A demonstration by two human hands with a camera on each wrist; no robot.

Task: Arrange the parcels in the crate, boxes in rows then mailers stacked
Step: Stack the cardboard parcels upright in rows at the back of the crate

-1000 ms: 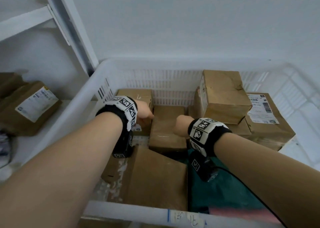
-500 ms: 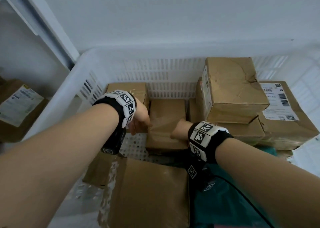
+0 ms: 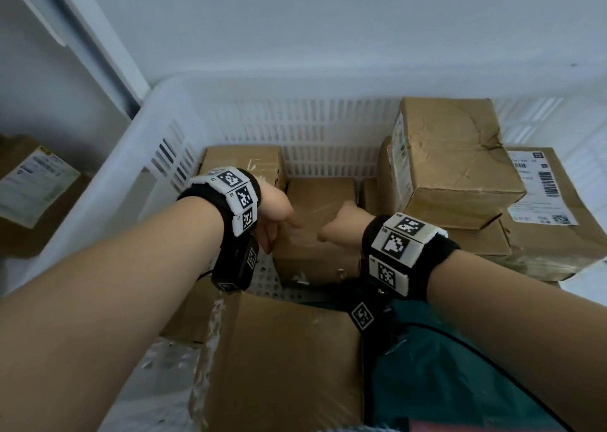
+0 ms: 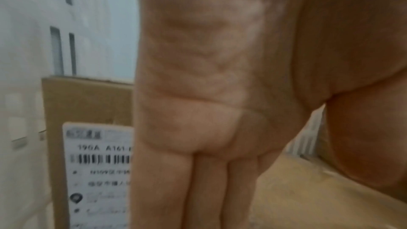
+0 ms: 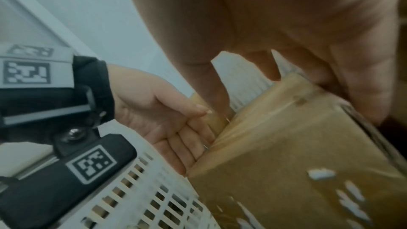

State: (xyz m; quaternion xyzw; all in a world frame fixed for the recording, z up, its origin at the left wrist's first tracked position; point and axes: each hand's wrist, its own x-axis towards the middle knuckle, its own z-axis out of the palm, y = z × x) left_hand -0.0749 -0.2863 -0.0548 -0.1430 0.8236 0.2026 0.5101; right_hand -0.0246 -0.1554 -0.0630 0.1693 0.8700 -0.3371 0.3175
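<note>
A small brown middle box [image 3: 320, 208] stands on the floor of the white crate [image 3: 295, 122], by its back wall. My left hand [image 3: 276, 214] presses straight fingers [image 5: 187, 145] flat against the box's left side, thumb on its top edge. My right hand [image 3: 341, 228] grips the box [image 5: 286, 145] from above, thumb on top and fingers draped over its right edge. Another brown box [image 3: 243, 162] with a label [image 4: 97, 163] on its side stands just left of it.
A dented box [image 3: 453, 159] sits on other boxes at the back right, beside a labelled box [image 3: 542, 221]. A large box [image 3: 282, 359] and a dark green mailer [image 3: 443, 382] fill the near side. Outside the crate, on the left, lies a labelled parcel [image 3: 36, 185].
My left hand has moved right from the far-left box onto the middle box's left side. The right hand stays on that box. The head view has come closer.
</note>
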